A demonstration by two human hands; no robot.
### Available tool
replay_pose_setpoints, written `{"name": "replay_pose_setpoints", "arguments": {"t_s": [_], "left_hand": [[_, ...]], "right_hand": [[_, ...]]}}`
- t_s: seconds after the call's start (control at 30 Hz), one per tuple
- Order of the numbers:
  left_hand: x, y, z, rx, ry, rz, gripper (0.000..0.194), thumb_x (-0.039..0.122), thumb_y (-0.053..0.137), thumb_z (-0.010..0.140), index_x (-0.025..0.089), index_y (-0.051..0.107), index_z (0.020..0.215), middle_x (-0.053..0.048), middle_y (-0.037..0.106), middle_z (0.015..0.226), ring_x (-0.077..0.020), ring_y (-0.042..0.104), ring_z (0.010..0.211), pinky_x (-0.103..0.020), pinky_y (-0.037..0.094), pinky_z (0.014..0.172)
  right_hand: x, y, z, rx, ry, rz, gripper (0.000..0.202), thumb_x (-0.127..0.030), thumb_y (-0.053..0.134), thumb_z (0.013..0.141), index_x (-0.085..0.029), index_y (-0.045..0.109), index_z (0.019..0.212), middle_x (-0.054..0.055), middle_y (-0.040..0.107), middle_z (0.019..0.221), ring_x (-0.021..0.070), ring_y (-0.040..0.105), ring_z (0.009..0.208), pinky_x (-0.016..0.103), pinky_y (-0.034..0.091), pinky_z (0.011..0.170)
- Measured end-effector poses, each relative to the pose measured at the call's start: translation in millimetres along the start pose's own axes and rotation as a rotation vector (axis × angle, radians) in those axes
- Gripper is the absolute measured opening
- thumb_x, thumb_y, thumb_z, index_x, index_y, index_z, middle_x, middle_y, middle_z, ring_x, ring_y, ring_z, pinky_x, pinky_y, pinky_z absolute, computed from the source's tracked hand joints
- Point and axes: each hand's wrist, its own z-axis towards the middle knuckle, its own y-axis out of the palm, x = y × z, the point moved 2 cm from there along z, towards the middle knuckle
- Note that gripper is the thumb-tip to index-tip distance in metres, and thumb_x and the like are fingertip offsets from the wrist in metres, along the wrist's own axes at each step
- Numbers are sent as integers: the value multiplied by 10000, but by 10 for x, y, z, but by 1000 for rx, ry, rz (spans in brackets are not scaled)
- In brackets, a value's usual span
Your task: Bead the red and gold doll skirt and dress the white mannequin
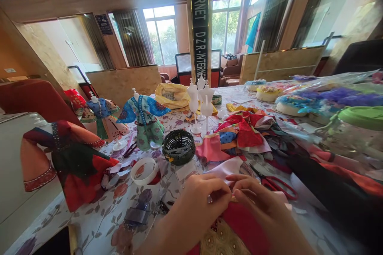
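Surface (95, 217), patterned with purple and rust-coloured flowers on white, stretches away from the person. On its right half lies a fabric heap (245, 131) in red, pink and blue. Along the left stand three dressed figures, the nearest in a red-and-dark-green gown (76, 163), the one nearest the middle in a blue jacket (142, 113) over pale green.

In the foreground, the left hand (199, 201) and right hand (265, 203) bend towards each other, fingertips nearly meeting. The left hand's fingers are drawn together, pinching the upper edge of a crimson-and-gold cloth piece (223, 239). The right hand's fingers curl inward just beside them, thumb and forefinger slightly parted; I cannot tell whether they have hold of anything. The cloth piece lies below both hands, partly hidden by them.

Bare white dress forms (206, 103) stand upright behind a dark woven basket (181, 160). Smaller again are a white ring (138, 179), near the basket, and red-handled scissors (267, 181), beyond the right hand.
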Motion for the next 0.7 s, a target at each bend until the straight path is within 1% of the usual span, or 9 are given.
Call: {"name": "replay_pose_setpoints", "arguments": {"t_s": [0.1,0.2,0.33,0.4,0.47,0.53,0.6,0.7], "left_hand": [[-18,10,-1,2,0,-14,149,168,568,834,176,699,763,-2,685,769,-106,596,704,-202,422,668],[-29,35,0,13,0,13,148,166,575,833,179,706,766,-7,698,785,-122,609,737,-217,430,705],[-11,64,-3,38,-8,33,157,164,575,836,189,715,771,-12,702,796,-131,618,727,-220,448,687],[9,74,-11,56,7,31,165,167,564,845,201,714,786,-7,698,797,-126,620,715,-216,460,689],[24,91,-25,69,16,49,177,164,545,857,200,709,803,-11,697,816,-132,624,729,-225,471,710],[33,114,-44,79,12,77,185,162,526,868,186,703,819,-26,694,840,-146,629,750,-240,480,717],[40,138,-61,81,0,93,189,155,511,873,175,695,836,-38,688,862,-162,632,774,-259,488,727],[58,160,-80,71,-4,82,199,140,489,881,169,685,860,-46,678,876,-172,632,793,-276,497,748]], "right_hand": [[-29,14,-8,-27,-11,21,220,-422,579,819,-221,600,733,67,618,1105,206,627,952,280,524,782],[-44,23,-18,-30,-26,27,211,-414,566,829,-224,576,738,62,622,1072,196,628,937,269,517,782],[-23,12,-6,-8,-61,-38,202,-405,547,839,-231,573,740,70,608,1090,212,591,1029,267,517,778],[-3,-4,10,9,-117,-84,180,-372,542,844,-235,582,735,73,597,1110,218,564,1079,273,517,785],[15,-25,24,34,-202,-156,132,-312,549,838,-241,596,736,67,603,1089,222,553,1099,288,508,812],[27,-45,26,65,-287,-245,91,-242,555,824,-250,604,747,53,612,1075,220,566,1084,297,497,835],[29,-61,12,100,-355,-333,97,-189,555,811,-260,606,771,36,614,1090,209,592,1043,292,492,837],[12,-71,-30,158,-443,-434,123,-170,552,813,-281,604,808,16,604,1122,192,616,987,278,495,805]]}}
